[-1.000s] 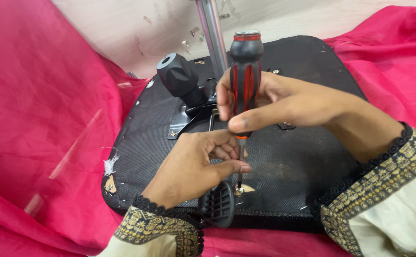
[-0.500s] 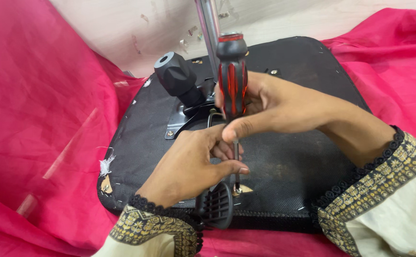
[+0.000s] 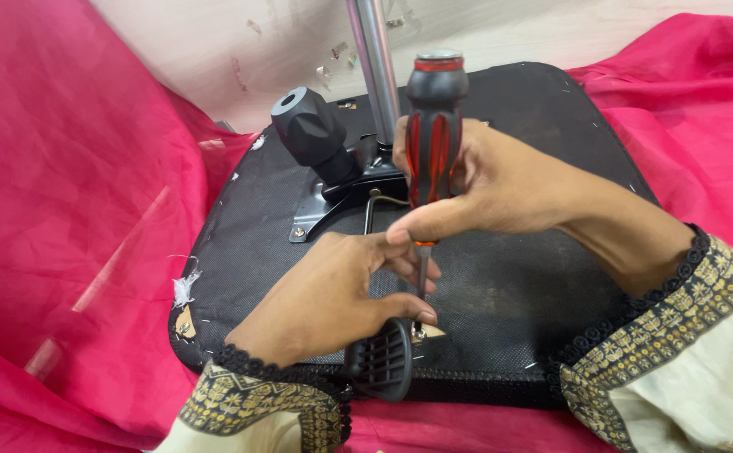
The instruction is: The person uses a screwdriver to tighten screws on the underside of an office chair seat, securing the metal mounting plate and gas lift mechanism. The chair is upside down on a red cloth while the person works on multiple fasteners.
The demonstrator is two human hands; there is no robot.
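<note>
Around you lies a spread of bright pink cloth [image 3: 64,218], rumpled into folds on the left and rising again at the upper right, with a pale, scuffed floor [image 3: 215,50] showing beyond it at the top. On that cloth rests the upturned chair seat [image 3: 517,294], its black fabric underside facing you, with bits of white fluff along its left edge and a torn corner at the lower left. From the middle of the seat a shiny metal column [image 3: 375,67] rises toward the top of the view, fixed to a black metal plate [image 3: 333,205], and a chunky black knob [image 3: 307,130] slants up from the plate's left side.

Your right hand [image 3: 500,184] is clenched round the red-and-black screwdriver [image 3: 433,134], which stands nearly upright over the near edge of the seat; your thumb presses across the lower end of the handle. The thin shaft drops down between your hands to a small screw [image 3: 419,333] near the seat's front edge. Your left hand [image 3: 333,294] is curled beside the shaft, fingers [image 3: 408,306] touching it low down and steadying it, the hand resting on a ribbed black plastic piece [image 3: 380,361] that sits at the seat's rim. Both wrists end in cream sleeves with patterned gold and black cuffs.
</note>
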